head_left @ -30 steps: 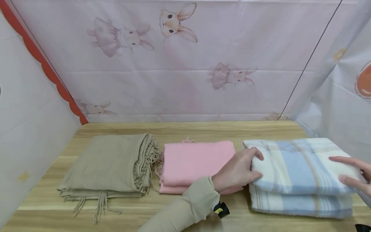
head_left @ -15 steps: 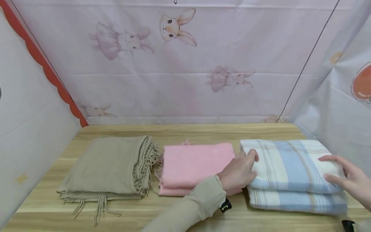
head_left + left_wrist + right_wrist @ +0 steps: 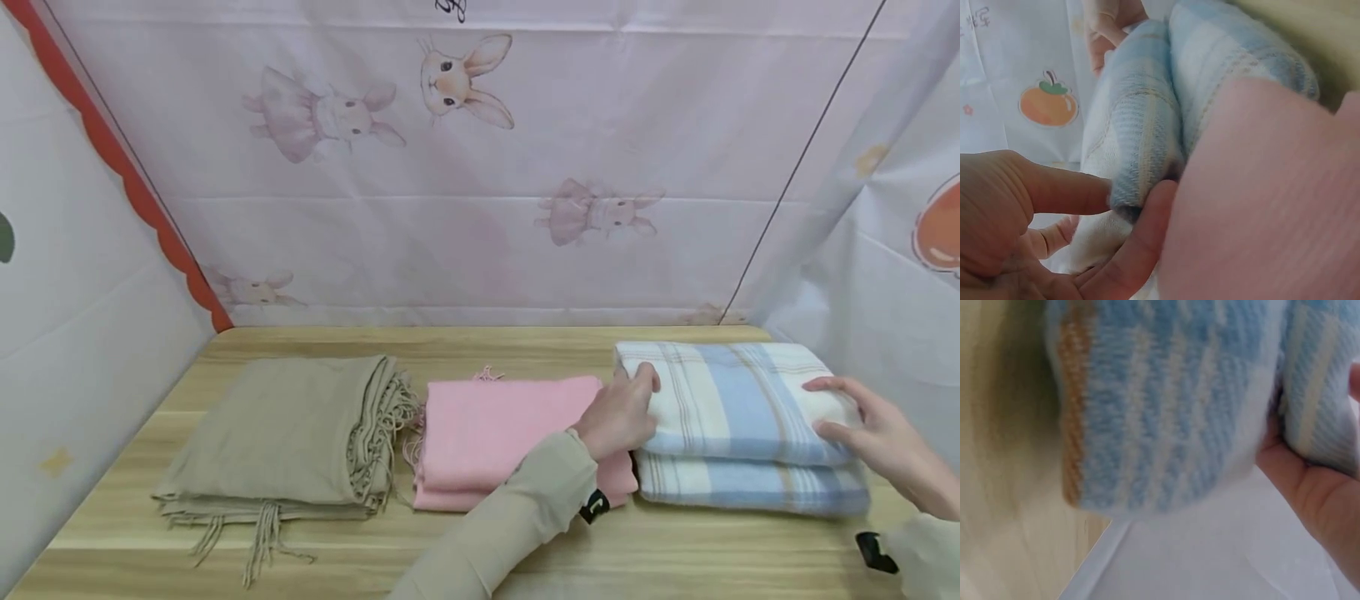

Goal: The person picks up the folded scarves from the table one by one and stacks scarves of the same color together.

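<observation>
A folded blue, cream and tan plaid blanket lies at the right of the wooden table. My left hand grips the left end of its upper fold, over the edge of a folded pink scarf. In the left wrist view, thumb and finger of the left hand pinch the plaid blanket beside the pink scarf. My right hand holds the blanket's right end. The right wrist view has the right hand cupping a fold of the plaid blanket.
A folded beige fringed scarf lies left of the pink one. Pale cloth walls printed with rabbits close in the back and both sides; the right wall stands close behind the blanket. Bare wood runs along the table's front edge.
Both hands have slid the plaid blanket away from me, toward the back of the table and slightly left, against the pink scarf. The two scarves have not moved.
</observation>
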The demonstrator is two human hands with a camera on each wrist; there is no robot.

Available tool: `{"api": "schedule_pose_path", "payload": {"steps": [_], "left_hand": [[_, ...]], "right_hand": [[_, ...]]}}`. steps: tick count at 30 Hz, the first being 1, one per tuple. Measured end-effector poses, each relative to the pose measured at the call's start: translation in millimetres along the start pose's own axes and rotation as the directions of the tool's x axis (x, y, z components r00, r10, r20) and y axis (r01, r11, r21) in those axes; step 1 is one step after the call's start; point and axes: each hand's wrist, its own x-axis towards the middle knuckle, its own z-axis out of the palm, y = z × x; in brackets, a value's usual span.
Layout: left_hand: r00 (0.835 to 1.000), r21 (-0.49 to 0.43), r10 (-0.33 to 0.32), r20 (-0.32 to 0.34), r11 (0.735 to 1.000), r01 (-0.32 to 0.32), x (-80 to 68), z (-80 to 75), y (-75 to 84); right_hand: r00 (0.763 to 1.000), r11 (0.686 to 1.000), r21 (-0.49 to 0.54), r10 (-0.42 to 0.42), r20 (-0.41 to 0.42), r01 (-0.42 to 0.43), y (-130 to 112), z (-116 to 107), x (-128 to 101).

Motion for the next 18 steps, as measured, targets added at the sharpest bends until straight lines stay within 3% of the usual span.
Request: {"api": "schedule_pose_path", "payload": {"steps": [9, 18], "left_hand": [[1.0, -0.042, 0.003, 0.003, 0.999, -0.003, 2.4, -0.4, -3.5], [1.0, -0.025, -0.003, 0.0, 1.0, 0.003, -0.2, -3.5, -3.8]], "right_hand": [[1.0, 0.997, 0.077, 0.002, 0.007, -0.002, 1.3, 3.0, 6.5], [1.0, 0.998, 0.058, 0.014, 0.003, -0.014, 1.9, 1.7, 6.2]]}}
